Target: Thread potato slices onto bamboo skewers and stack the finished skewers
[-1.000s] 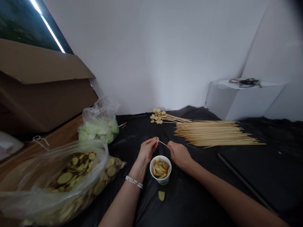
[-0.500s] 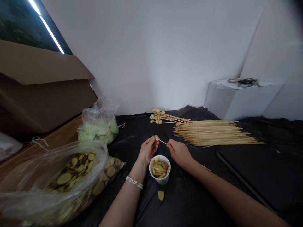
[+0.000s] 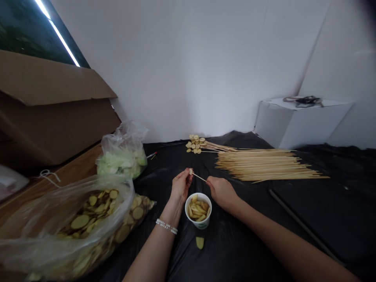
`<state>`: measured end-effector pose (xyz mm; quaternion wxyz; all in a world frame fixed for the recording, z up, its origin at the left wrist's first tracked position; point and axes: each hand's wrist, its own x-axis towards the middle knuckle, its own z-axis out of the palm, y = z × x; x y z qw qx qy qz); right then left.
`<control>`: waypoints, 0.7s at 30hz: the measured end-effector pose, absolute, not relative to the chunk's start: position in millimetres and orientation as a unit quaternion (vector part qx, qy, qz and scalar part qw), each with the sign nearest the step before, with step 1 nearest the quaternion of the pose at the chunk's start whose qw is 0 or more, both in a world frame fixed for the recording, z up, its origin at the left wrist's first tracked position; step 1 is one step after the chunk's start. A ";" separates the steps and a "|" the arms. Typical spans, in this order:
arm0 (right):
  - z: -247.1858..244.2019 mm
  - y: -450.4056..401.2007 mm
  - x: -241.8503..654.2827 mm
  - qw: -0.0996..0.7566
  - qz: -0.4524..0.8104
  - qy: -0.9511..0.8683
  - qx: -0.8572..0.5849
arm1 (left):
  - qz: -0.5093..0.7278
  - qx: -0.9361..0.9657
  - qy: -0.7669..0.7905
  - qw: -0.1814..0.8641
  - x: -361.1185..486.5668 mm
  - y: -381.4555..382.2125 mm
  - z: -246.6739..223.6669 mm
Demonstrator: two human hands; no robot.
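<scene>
Between the fingers of my left hand [image 3: 181, 185] is a small pale slice [image 3: 190, 171], with the tip of a thin wooden skewer [image 3: 199, 177] at it. My right hand [image 3: 221, 192] is closed round that skewer farther along its length. Just below both hands stands a white paper cup [image 3: 201, 225] filled with potato slices [image 3: 199, 208]. One loose slice [image 3: 199, 243] lies on the black sheet in front of the cup. Beyond my hands rests a cluster of skewered slices [image 3: 195, 144], their sticks pointing right.
A large pile of bare skewers [image 3: 264, 165] lies at right. An open plastic bag of slices [image 3: 88, 215] fills the lower left, behind it a bag of pale green vegetable [image 3: 122, 160]. Farther out are a cardboard box [image 3: 55, 121] and a white box [image 3: 293, 121].
My left hand has shifted slightly left with the slice, and more of the skewer shows between the hands. My right hand has barely moved. The cup and bags are unchanged.
</scene>
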<state>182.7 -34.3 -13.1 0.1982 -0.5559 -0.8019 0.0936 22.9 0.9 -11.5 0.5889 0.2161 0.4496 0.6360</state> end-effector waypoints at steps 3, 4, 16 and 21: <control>-13.4 -35.0 181.5 0.184 0.099 -0.807 -0.552 | 0.635 0.220 0.452 0.586 23.4 0.3 -12.7; -13.4 -35.1 181.4 0.184 0.099 -0.807 -0.553 | 0.634 0.222 0.453 0.586 23.4 0.2 -13.0; -15.3 -35.0 180.5 0.204 0.085 -0.796 -0.563 | 0.633 0.233 0.458 0.579 25.5 -0.4 -11.8; -19.8 -32.4 180.6 0.204 0.100 -0.800 -0.555 | 0.632 0.235 0.454 0.582 24.7 -0.6 -12.4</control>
